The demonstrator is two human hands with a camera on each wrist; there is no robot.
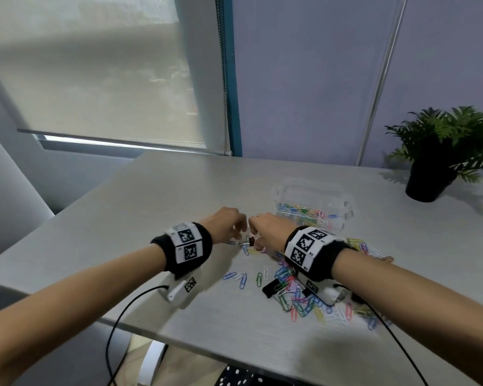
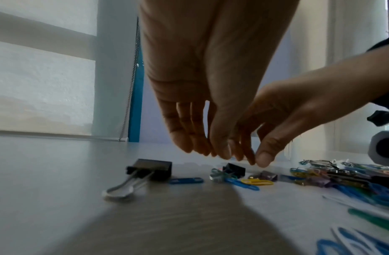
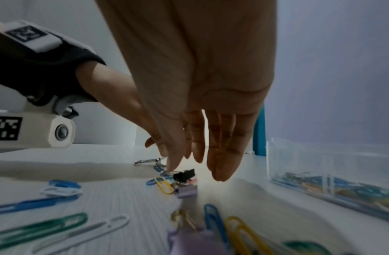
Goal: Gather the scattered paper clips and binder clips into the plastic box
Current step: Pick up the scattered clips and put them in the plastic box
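My left hand [image 1: 239, 232] and right hand [image 1: 255, 238] hover close together over the grey table [image 1: 151, 196], fingers hanging down and holding nothing. Below them lies a small black binder clip [image 1: 251, 241]. In the left wrist view my left hand [image 2: 202, 151] hangs above a larger black binder clip [image 2: 154, 169], the small one [image 2: 235, 169] and a purple binder clip [image 2: 270, 176]. In the right wrist view my right hand [image 3: 195, 165] points down just over the small black clip [image 3: 184, 174]. The clear plastic box [image 1: 313, 190], holding several coloured paper clips, stands behind my right hand.
A heap of coloured paper clips [image 1: 304, 299] with another black binder clip [image 1: 269, 288] lies under my right forearm, near the table's front edge. A potted plant [image 1: 430, 179] stands at the far right. A window blind and wall close off the back.
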